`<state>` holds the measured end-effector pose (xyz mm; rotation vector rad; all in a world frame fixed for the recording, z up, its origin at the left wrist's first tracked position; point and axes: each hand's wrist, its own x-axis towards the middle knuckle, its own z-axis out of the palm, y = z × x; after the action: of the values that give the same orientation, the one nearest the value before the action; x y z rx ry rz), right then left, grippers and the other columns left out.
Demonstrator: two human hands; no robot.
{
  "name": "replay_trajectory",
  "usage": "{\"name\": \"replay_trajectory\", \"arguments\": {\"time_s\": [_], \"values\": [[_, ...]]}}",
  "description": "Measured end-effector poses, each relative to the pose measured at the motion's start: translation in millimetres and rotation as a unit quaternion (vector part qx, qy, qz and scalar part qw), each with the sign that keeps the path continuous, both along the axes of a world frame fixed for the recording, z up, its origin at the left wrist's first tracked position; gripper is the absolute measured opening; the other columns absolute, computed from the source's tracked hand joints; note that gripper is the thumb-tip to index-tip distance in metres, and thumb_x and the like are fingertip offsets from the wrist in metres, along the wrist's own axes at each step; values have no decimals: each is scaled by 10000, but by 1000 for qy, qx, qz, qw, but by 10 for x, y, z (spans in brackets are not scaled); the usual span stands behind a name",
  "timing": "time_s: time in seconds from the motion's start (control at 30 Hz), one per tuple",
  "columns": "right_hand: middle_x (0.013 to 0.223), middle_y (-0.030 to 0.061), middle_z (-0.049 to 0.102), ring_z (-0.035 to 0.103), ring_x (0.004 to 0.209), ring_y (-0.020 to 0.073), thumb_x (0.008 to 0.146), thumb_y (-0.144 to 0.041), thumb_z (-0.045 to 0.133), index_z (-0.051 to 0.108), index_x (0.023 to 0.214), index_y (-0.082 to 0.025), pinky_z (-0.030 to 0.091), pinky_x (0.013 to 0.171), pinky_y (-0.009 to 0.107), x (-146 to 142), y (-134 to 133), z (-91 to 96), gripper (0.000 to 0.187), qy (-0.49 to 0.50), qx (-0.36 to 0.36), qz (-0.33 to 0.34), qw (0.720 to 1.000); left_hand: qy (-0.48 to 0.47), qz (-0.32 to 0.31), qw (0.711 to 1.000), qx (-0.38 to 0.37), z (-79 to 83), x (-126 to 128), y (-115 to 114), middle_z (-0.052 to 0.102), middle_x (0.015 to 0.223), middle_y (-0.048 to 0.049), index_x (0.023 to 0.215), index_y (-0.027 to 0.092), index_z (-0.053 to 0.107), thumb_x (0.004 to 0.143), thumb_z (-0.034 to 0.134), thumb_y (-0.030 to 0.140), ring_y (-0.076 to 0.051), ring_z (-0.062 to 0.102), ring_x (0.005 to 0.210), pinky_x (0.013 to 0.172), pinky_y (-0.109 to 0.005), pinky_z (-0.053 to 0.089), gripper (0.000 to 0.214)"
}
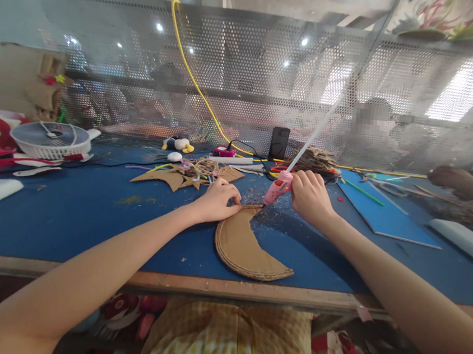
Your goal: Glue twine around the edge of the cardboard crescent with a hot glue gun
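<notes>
A brown cardboard crescent [240,242] lies flat on the blue counter [87,234], its hollow side facing right, its lower tip near the front edge. Ridged, cord-like edging [228,260] follows its outer curve. At the upper tip, a pink glue gun [276,189] is tilted nozzle-down; whether the nozzle touches the cardboard is unclear. A long, whitish glue stick [318,126] slants up and rightward from the gun's back end.

Both hands [219,200] [310,196] are bare — the garment [230,337] yellow-checked.
</notes>
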<state>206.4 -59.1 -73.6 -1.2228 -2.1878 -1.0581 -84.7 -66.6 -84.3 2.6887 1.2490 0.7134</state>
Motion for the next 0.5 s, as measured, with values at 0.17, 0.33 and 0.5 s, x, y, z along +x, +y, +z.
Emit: {"name": "replay_trajectory", "arguments": {"time_s": [0.17,0.33,0.5], "values": [[936,98,622,466,899,263,917,-119,465,619,1046,-146,321,823,371,-10,-39,37,203,-27,10,-5,1000,-2,-9,1000,9,-7,-8,5,746,1012,-22,773,205,665,854,643,261,-249,533,1031,1014,-434,403,101],[971,109,623,471,927,268,969,-189,414,599,1126,-137,318,830,377,-9,-44,35,248,-7,16,-30,999,5,-8,1000,12,-3,-11,-2,745,1007,-19,770,201,655,857,644,239,-243,531,1019,1000,-421,405,96],[1022,147,608,484,952,290,927,-219,441,558,1109,-128,317,788,384,41,2,12,234,67,-13,-123,990,8,-8,1000,16,18,-4,-21,747,1008,-18,771,201,658,854,642,233,-254,527,1038,1036,-442,386,90]]}}
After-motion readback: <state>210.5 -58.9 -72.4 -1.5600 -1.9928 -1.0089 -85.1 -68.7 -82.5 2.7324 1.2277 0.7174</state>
